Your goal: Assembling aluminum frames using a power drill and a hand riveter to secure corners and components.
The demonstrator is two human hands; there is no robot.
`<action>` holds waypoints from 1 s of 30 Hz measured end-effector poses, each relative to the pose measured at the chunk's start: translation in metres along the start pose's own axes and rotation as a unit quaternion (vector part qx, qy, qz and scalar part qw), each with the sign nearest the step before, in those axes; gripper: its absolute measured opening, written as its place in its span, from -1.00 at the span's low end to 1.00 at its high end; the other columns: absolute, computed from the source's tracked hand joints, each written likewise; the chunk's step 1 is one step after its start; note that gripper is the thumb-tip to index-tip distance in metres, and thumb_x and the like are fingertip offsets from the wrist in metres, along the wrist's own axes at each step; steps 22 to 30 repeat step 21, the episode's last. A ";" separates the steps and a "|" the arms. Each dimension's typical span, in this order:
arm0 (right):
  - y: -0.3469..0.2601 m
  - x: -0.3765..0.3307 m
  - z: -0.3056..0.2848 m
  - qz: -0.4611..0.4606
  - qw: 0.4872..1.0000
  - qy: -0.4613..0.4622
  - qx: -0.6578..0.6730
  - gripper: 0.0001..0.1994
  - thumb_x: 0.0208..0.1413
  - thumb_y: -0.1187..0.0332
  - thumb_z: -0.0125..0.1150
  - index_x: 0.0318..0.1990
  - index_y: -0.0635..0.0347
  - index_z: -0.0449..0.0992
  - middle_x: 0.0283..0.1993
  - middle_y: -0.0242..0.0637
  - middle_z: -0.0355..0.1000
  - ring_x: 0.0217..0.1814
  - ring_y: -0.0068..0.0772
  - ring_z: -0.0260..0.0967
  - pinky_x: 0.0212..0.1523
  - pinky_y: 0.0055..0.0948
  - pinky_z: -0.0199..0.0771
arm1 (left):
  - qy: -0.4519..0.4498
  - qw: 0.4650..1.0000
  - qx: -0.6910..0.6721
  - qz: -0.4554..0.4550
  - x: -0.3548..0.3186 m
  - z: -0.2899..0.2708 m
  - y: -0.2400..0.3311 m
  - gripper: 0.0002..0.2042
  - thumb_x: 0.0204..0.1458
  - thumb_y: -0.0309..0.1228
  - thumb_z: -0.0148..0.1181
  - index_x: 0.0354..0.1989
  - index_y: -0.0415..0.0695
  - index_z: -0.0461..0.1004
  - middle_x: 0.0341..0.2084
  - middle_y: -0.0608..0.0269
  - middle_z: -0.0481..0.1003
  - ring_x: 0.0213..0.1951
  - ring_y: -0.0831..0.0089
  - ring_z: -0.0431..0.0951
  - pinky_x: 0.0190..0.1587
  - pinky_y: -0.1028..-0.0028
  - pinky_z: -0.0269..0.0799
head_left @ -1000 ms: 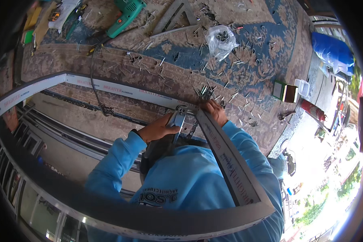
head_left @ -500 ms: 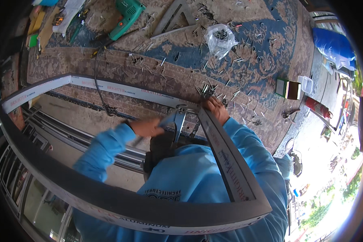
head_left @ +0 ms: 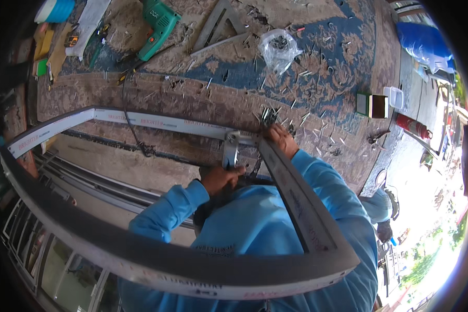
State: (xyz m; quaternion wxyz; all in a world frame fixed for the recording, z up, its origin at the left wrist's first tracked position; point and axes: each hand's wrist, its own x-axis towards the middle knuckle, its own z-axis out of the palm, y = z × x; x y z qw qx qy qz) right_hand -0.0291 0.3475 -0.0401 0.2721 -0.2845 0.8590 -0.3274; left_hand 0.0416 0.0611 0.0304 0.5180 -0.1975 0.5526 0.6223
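Nearest, a grey frame (head_left: 203, 270) bar arcs across at 6 o'clock, its rails running up to a far corner near centre, so the person stands inside it to reach that joint. Left hand (head_left: 221, 179) is closed around a tool handle below the metal bracket (head_left: 231, 148) at the corner; right hand (head_left: 282, 140) presses down on the rail at 1 o'clock, likely steadying it. Beyond, on the carpet (head_left: 317, 67), a green drill (head_left: 158, 26) lies at 11 and a clear bag (head_left: 278, 49) at 12, within reach.
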 end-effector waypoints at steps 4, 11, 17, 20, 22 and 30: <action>0.004 0.002 0.006 -0.007 1.000 0.023 -0.015 -0.48 -0.04 0.52 0.09 0.18 0.27 0.37 0.23 0.12 0.27 0.39 0.23 0.13 0.41 -0.08 0.18 | 0.115 0.981 0.091 0.125 -0.054 -0.054 -0.008 -0.73 0.14 -0.25 0.32 -0.43 -0.21 0.50 -0.67 0.29 0.47 -0.56 0.48 0.53 -0.37 0.40 0.48; -0.020 -0.003 -0.006 -0.043 0.993 0.109 0.020 -0.45 -0.01 0.42 0.24 0.21 0.28 0.33 0.14 0.14 0.31 0.26 0.29 0.21 0.31 -0.04 0.26 | 0.216 0.646 0.672 0.289 -0.300 -0.159 0.034 -0.66 0.12 -0.25 0.25 -0.04 -0.24 0.49 -0.34 0.13 0.59 -0.34 0.27 0.58 -0.21 0.24 0.50; -0.025 -0.040 0.023 0.027 0.965 0.251 0.077 -0.33 -0.09 0.42 0.34 0.25 0.27 0.27 0.14 0.09 0.33 0.20 0.25 0.23 0.25 -0.02 0.26 | 0.260 0.862 0.383 0.207 -0.227 -0.093 0.095 -0.67 0.18 -0.41 0.16 0.11 -0.17 0.40 -0.19 0.00 0.49 -0.20 0.15 0.52 -0.14 0.24 0.42; 0.003 -0.049 0.051 0.099 0.961 0.253 0.059 -0.17 -0.08 0.45 0.33 0.42 0.17 0.11 0.32 -0.01 0.26 0.37 0.22 0.13 0.44 -0.04 0.03 | 0.285 0.783 0.415 0.365 -0.074 -0.087 0.116 -0.50 0.16 -0.45 0.20 0.29 -0.20 0.33 0.09 -0.22 0.47 0.12 -0.08 0.51 0.14 0.23 0.43; 0.012 -0.040 0.060 0.097 0.959 0.262 0.053 -0.17 -0.08 0.45 0.33 0.42 0.17 0.11 0.32 -0.01 0.26 0.37 0.22 0.13 0.44 -0.04 0.03 | 0.299 0.780 0.392 0.385 -0.025 -0.084 0.127 -0.54 0.15 -0.47 0.19 0.24 -0.27 0.35 0.07 -0.21 0.48 0.10 -0.13 0.50 0.14 0.15 0.42; 0.012 -0.040 0.060 0.097 0.959 0.262 0.053 -0.17 -0.08 0.45 0.33 0.42 0.17 0.11 0.32 -0.01 0.26 0.37 0.22 0.13 0.44 -0.04 0.03 | 0.299 0.780 0.392 0.385 -0.025 -0.084 0.127 -0.54 0.15 -0.47 0.19 0.24 -0.27 0.35 0.07 -0.21 0.48 0.10 -0.13 0.50 0.14 0.15 0.42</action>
